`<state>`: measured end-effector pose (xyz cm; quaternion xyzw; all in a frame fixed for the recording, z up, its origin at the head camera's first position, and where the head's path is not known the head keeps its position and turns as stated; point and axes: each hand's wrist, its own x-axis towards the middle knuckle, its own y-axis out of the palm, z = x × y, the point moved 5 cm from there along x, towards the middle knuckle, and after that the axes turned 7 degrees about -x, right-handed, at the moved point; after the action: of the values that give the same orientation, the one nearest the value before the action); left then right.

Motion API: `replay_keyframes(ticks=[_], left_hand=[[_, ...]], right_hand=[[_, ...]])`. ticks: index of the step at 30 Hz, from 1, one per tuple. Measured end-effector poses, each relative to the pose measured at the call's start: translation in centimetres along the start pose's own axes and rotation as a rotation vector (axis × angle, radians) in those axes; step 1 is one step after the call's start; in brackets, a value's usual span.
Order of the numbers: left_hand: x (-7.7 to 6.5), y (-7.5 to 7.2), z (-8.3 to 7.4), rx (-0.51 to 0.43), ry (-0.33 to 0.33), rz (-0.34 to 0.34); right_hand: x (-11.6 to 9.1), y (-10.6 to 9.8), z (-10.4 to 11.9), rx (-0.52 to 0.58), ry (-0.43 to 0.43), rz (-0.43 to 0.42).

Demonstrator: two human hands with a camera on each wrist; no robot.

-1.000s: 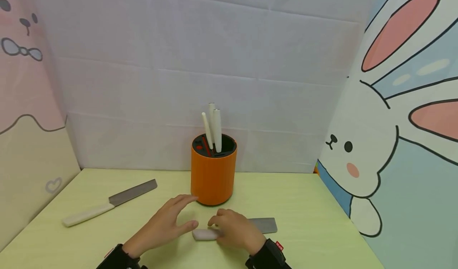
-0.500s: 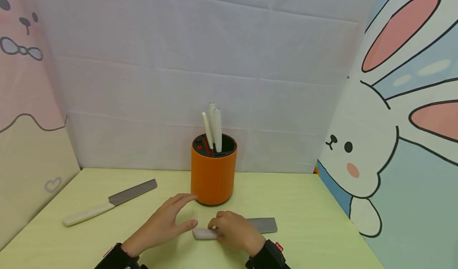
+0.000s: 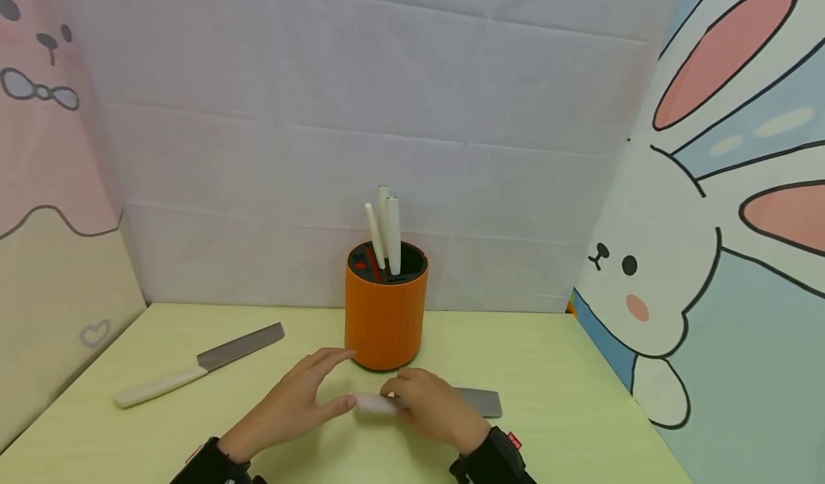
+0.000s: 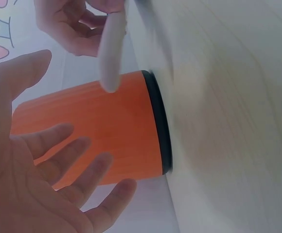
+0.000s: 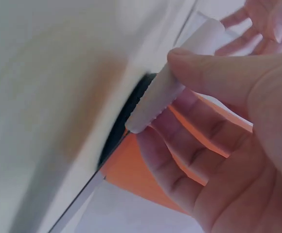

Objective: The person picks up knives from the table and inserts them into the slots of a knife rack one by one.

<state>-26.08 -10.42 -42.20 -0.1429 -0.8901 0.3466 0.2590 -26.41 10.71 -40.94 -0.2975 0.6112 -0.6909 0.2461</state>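
My right hand (image 3: 435,407) pinches the white handle of a broad-bladed kitchen knife (image 3: 482,402) between thumb and fingers. In the right wrist view the thumb lies on one side of the handle (image 5: 158,97) and the fingers on the other. The left wrist view shows this handle (image 4: 113,56) raised over the table, its shadow beneath. My left hand (image 3: 299,400) holds nothing, fingers spread and thumb apart. Its fingertips overlap the lower edge of the orange knife block (image 3: 385,326), and its thumb tip is right at the handle's end in the head view.
Three white handles (image 3: 387,230) stick up from slots in the block's black top. A second broad-bladed knife (image 3: 241,346) lies on the pale table (image 3: 535,369) at the left. White cloth (image 3: 309,147) hangs behind, and cartoon-printed panels stand at both sides.
My right hand has raised the knife slightly off the table and shifted it a little away from me and to the right. My left hand has stayed nearly still.
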Motion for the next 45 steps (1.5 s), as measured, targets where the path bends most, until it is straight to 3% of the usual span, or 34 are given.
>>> replay_keyframes(ticks=[8,18,24,38,45], left_hand=[[0.0,-0.1,0.1,-0.017,-0.030,0.007],[-0.7,0.1,0.3,-0.023,-0.019,0.008],[-0.4,0.3,0.3,-0.031,-0.013,0.013],[0.0,0.5,0.2,-0.074,-0.053,0.054],[0.0,0.5,0.2,-0.072,-0.070,0.059]], right_hand=[[-0.5,-2.3,-0.4,0.058,0.005,-0.053],[-1.5,-4.9,-1.0,0.182,-0.049,-0.210],[-2.2,-6.5,-1.4,0.233,-0.031,-0.291],[-3.1,-9.0,-1.6,0.387,-0.028,-0.523],[-3.5,-9.5,-1.8,0.442,0.017,-0.605]])
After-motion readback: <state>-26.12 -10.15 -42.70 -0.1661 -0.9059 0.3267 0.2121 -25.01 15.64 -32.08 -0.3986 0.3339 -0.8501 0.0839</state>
